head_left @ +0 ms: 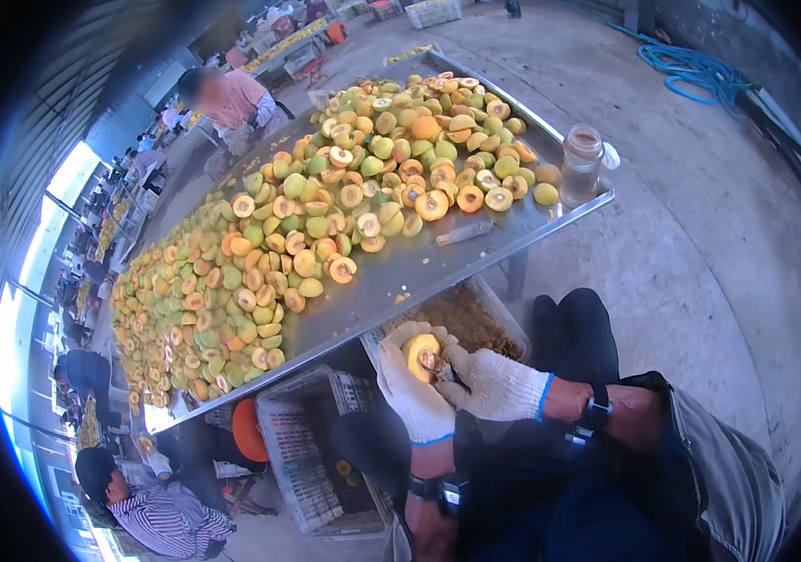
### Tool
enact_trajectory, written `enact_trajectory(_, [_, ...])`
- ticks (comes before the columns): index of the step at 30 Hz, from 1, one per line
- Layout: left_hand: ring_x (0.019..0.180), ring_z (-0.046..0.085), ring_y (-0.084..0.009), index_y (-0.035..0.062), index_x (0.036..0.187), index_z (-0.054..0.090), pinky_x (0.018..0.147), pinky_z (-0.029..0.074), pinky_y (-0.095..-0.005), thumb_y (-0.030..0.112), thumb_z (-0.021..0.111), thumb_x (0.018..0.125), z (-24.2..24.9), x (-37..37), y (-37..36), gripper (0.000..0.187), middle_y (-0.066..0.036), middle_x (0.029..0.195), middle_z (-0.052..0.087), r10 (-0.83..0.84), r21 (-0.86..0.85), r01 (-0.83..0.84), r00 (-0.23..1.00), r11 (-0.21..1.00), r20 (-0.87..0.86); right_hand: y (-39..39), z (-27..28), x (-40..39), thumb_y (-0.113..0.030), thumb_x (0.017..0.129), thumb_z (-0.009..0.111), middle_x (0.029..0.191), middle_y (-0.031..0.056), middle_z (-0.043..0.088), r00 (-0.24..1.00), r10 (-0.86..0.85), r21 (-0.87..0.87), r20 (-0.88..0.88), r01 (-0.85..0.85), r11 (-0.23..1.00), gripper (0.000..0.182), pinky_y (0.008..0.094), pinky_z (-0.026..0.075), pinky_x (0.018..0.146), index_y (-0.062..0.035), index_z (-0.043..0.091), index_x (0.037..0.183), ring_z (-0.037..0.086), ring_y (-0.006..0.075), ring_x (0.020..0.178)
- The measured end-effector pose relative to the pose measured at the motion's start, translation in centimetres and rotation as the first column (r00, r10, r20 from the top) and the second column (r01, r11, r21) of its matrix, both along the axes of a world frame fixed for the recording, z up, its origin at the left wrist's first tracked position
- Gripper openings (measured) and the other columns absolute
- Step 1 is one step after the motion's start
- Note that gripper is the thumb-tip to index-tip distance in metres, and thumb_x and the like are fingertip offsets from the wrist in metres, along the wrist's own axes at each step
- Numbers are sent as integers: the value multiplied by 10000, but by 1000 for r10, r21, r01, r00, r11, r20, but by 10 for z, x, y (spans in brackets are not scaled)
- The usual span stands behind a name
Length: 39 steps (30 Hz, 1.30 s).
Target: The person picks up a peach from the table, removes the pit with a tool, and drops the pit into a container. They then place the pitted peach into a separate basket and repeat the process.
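Observation:
My left hand [408, 386], in a white knit glove with a blue cuff, is closed around a peach half [421, 357]. The cut yellow face is turned up, with a brownish centre. My right hand [494, 382], gloved alike, is closed with its fingers against the fruit's cut side. Between them shows part of a small dark metal tool [445, 372]; the glove hides most of it. Just beyond both hands, below the table edge, is a bin [510, 323] with brown scraps in it.
A metal table [344, 309] carries a large heap of halved peaches [326, 206]. On its right corner stands a clear jar [582, 164]; a cylindrical handled thing [464, 232] lies nearby. A plastic crate [293, 450] stands lower left. Co-workers sit at left [171, 515] and across [237, 98].

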State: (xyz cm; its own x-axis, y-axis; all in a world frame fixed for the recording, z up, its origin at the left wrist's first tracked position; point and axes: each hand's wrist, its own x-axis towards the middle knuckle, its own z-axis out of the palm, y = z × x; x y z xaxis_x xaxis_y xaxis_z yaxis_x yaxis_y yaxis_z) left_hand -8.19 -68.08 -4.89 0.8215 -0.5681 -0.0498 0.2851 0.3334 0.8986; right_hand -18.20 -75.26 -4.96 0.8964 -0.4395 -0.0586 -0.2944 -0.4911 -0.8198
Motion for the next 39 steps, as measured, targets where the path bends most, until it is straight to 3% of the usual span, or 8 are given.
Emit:
enact_trajectory(3, [842, 704, -281, -25, 1091, 629, 801, 598, -387, 379, 455, 1088, -7, 10, -4, 440, -165, 945, 682, 70, 31, -68, 993, 997, -97, -4, -15, 3, -335, 1024, 578, 716, 286, 656, 1000, 14, 15, 22, -14, 1000, 590, 542, 516, 592, 71, 402, 1414, 655, 469, 625])
enact_trajectory(5, [828, 706, -285, -37, 1052, 644, 779, 599, -387, 353, 454, 1081, -12, 18, -1, 434, -171, 937, 690, -53, 80, 70, 979, 994, -199, -5, -15, 2, -361, 1033, 550, 725, 286, 656, 999, 28, -2, -16, -28, 1000, 579, 551, 516, 605, 95, 428, 1369, 656, 476, 646])
enact_trajectory(18, [818, 693, -261, -51, 987, 674, 767, 567, -357, 328, 436, 1083, -2, 24, -9, 458, -151, 849, 688, -125, 284, 126, 992, 951, -21, 0, -11, -1, -358, 1047, 517, 692, 284, 639, 999, -41, 49, 33, 39, 998, 442, 571, 507, 615, 67, 497, 1167, 643, 490, 637])
enact_trajectory(24, [816, 707, -261, -45, 1023, 656, 802, 588, -378, 369, 429, 1091, -6, 9, -12, 477, -157, 885, 692, -62, 69, 66, 996, 995, -67, -6, -14, 0, -374, 1045, 524, 696, 274, 644, 999, -40, -165, -10, 38, 986, 421, 564, 506, 621, 33, 519, 1153, 644, 482, 639])
enact_trajectory(25, [835, 707, -268, -37, 1051, 646, 814, 588, -387, 382, 418, 1094, -6, 6, -10, 479, -162, 919, 692, -39, 76, 34, 996, 997, 74, -7, -11, -1, -374, 1045, 524, 696, 274, 644, 999, -41, -165, -9, 39, 986, 421, 564, 506, 621, 33, 519, 1153, 644, 482, 639])
enact_trajectory(26, [855, 708, -274, -29, 1079, 637, 825, 587, -396, 395, 407, 1097, -6, 4, -10, 483, -167, 953, 691, -18, 81, 1, 977, 997, 214, -8, -6, -2, -377, 1045, 526, 698, 272, 646, 1000, -29, -95, -1, 29, 995, 414, 563, 507, 623, 27, 531, 1136, 645, 481, 640])
enact_trajectory(37, [821, 678, -264, -29, 1043, 640, 800, 561, -382, 401, 432, 1079, 1, -2, -13, 480, -164, 929, 679, 15, 9, -17, 973, 1000, 230, -13, -1, -4, -350, 1027, 561, 700, 258, 657, 1000, -2, -32, 5, 2, 999, 381, 542, 505, 587, 9, 547, 1153, 656, 465, 633])
enact_trajectory(39, [819, 677, -264, -32, 1038, 642, 801, 560, -378, 408, 427, 1083, 0, 0, -11, 492, -166, 933, 680, 7, 31, -15, 967, 999, 253, -13, 0, -7, -342, 1028, 558, 738, 261, 671, 998, 33, 237, 46, -43, 971, 373, 506, 520, 602, 6, 562, 1162, 679, 439, 664])
